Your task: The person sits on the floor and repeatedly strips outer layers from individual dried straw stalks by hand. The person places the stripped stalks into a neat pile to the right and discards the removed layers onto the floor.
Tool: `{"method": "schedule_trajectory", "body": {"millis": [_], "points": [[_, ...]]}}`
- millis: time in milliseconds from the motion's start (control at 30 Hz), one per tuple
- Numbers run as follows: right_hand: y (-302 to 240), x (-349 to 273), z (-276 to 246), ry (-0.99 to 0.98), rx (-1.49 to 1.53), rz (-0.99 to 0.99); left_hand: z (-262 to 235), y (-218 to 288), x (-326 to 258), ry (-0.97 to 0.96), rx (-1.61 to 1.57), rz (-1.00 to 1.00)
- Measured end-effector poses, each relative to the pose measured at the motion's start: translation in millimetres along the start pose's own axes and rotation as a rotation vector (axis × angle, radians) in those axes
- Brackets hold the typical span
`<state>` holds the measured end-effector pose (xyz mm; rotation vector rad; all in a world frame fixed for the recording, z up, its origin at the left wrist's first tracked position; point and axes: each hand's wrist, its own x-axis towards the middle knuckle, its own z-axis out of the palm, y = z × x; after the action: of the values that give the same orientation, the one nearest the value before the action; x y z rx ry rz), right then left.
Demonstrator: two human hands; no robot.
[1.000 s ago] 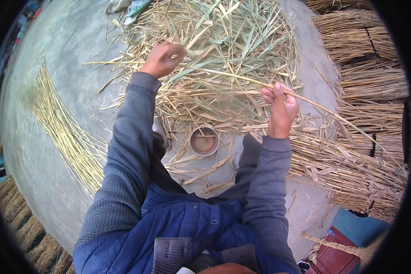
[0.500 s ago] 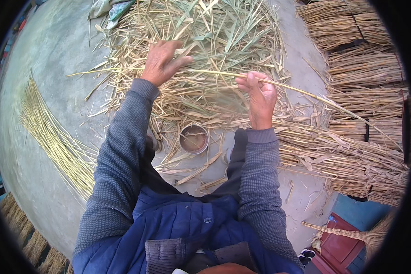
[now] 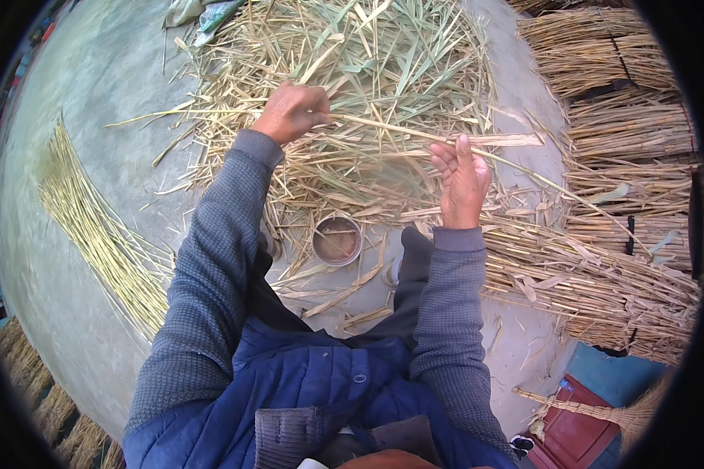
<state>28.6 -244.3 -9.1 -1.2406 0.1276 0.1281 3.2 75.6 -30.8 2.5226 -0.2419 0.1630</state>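
Stalk (image 3: 399,129) lay stretched between two hands, above a big pile of straw (image 3: 352,70) on the floor. The left hand (image 3: 292,112) was shut tight around the stalk near one end. The right hand (image 3: 461,178) was half open, palm up, with the fingers bent loosely; the stalk ran over the fingertips, and a dry leaf (image 3: 508,140) stuck out just past them. The stalk's long line went from the left hand across to the right hand and then on, thin and pale, toward the far right edge of the floor. The left hand had the firm hold, so it was the nearer one to the thick end.

A small round cup (image 3: 337,240) stood on the floor near the knees. Tied bundles (image 3: 626,133) lay stacked along the right side. A neat row of clean yellow stems (image 3: 94,227) lay by the left edge.
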Motion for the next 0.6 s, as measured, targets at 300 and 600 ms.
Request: {"method": "schedule_trajectory", "body": {"millis": [300, 600], "points": [[2, -6, 1, -0.085, 0.009, -0.002, 31, 40, 13, -0.066, -0.467, -0.012], [2, -10, 4, -0.079, -0.018, -0.028, 33, 43, 14, -0.089, -0.76, -0.221]]}}
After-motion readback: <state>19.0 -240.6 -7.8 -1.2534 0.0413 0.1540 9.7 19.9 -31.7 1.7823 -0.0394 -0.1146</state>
